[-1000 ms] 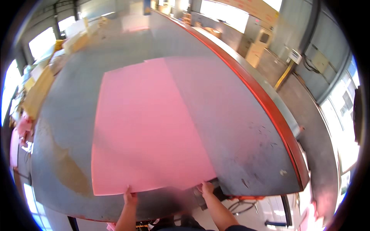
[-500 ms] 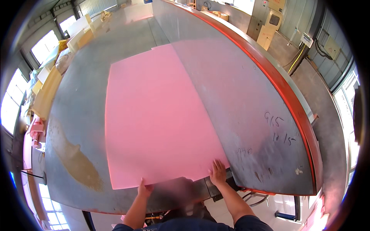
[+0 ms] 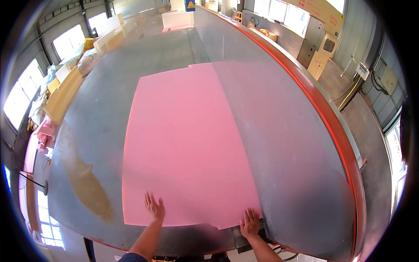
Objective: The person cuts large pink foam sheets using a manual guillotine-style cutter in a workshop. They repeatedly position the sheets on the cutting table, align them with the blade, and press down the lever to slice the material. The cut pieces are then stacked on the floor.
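Left hand (image 3: 155, 207): spread wide, fingers extended and thumb well apart, palm down over the near left part of a large, flat, pink four-sided sheet (image 3: 187, 144). Whether the palm bears on the sheet or hangs just above it cannot be told.

Right hand (image 3: 250, 222): flattened, fingers extended and slightly parted, placed at the sheet's near right corner. The fingers overlie the pink face; the wrist lies on the near side of the sheet's edge.

Sheet: lying flat on a broad grey surface (image 3: 94, 131), toward its near end. Its right edge runs along the foot of a smooth grey upright side panel (image 3: 279, 131) topped by a red rail (image 3: 305, 89). A small step shows in the far edge. Left of the sheet, the surface bears a brown patch (image 3: 91, 187).
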`<state>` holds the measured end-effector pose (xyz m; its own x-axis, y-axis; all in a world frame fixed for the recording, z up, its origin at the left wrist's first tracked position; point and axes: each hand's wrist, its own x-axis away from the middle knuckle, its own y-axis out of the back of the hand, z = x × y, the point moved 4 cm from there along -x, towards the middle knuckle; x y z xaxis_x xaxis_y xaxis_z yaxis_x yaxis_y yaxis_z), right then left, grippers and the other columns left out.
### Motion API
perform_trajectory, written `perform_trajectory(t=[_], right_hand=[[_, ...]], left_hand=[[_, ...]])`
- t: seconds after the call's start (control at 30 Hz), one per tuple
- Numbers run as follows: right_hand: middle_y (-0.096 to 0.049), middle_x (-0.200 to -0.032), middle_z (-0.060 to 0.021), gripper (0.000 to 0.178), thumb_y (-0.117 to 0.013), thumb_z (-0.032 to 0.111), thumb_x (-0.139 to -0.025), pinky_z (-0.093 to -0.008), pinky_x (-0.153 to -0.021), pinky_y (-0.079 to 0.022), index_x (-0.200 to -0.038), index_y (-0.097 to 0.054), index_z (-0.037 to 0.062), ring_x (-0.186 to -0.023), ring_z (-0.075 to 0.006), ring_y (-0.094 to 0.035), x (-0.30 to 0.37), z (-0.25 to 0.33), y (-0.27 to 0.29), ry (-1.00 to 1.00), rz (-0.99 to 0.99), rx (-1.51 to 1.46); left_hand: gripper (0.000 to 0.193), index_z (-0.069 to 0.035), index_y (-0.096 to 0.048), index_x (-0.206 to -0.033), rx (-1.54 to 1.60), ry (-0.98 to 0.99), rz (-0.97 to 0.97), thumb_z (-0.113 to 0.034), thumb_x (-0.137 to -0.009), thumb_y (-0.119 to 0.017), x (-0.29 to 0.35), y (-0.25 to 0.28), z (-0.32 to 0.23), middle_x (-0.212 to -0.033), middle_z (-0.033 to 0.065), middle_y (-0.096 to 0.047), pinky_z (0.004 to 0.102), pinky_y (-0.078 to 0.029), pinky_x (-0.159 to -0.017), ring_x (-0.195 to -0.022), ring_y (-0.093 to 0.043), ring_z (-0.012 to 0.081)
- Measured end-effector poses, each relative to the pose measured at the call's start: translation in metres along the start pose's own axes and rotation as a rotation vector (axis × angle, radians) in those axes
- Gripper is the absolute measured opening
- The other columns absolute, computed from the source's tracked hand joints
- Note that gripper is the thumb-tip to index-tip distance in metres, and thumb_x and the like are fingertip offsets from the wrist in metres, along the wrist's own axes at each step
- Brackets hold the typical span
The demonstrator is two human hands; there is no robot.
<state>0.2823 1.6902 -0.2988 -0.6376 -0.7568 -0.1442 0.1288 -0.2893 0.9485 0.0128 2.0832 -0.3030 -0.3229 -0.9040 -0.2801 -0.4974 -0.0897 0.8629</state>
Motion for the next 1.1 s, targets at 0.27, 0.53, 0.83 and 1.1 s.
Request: perform_trajectory(t=[0.27, 0.53, 0.83, 1.1], right_hand=[[-0.047, -0.144, -0.0161, 0.059, -0.058, 0.033, -0.086, -0.0567, -0.113, -0.026, -0.136, -0.051, 0.0032, -0.136, -0.0383, -0.04, 0.003, -0.005, -0.007, -0.024, 0.061, -0.005], [-0.047, -0.142, -0.0184, 0.063, -0.062, 0.032, -0.082, -0.0602, -0.111, -0.025, -0.137, -0.049, 0.0028, -0.134, -0.0417, -0.04, -0.003, -0.003, -0.01, 0.017, 0.073, 0.003], [-0.046, -0.144, -0.0159, 0.062, -0.054, 0.039, -0.088, -0.0585, -0.111, -0.026, -0.139, -0.047, 0.0044, -0.136, -0.0404, -0.039, -0.005, -0.017, -0.028, 0.04, 0.042, 0.027], [-0.046, -0.145, -0.0142, 0.066, -0.061, 0.036, -0.083, -0.0575, -0.111, -0.026, -0.14, -0.046, 0.0066, -0.135, -0.0385, -0.04, -0.023, -0.01, -0.026, 0.037, 0.017, 0.001]], left_hand=[[0.084, -0.009, -0.03, -0.151, -0.129, -0.144, 0.343, -0.047, -0.085, -0.064, -0.024, -0.074, -0.067, -0.16, 0.0198, -0.018, 0.0528, -0.008, -0.12, -0.15, -0.012, 0.0359], [0.079, -0.004, -0.034, -0.148, -0.062, -0.252, 0.332, -0.039, -0.084, -0.064, 0.016, -0.055, -0.045, -0.158, 0.0194, -0.027, 0.054, -0.012, -0.119, -0.148, -0.019, 0.0377], [0.074, -0.002, -0.037, -0.145, -0.01, -0.297, 0.535, -0.035, -0.085, -0.064, 0.123, 0.0, -0.052, -0.156, 0.0192, -0.029, 0.0605, -0.014, -0.116, -0.145, -0.022, 0.0418], [0.083, -0.002, -0.027, -0.148, -0.023, -0.359, 0.379, -0.033, -0.082, -0.065, 0.119, -0.019, -0.048, -0.153, 0.0192, -0.032, 0.0632, -0.014, -0.114, -0.144, -0.024, 0.0441]])
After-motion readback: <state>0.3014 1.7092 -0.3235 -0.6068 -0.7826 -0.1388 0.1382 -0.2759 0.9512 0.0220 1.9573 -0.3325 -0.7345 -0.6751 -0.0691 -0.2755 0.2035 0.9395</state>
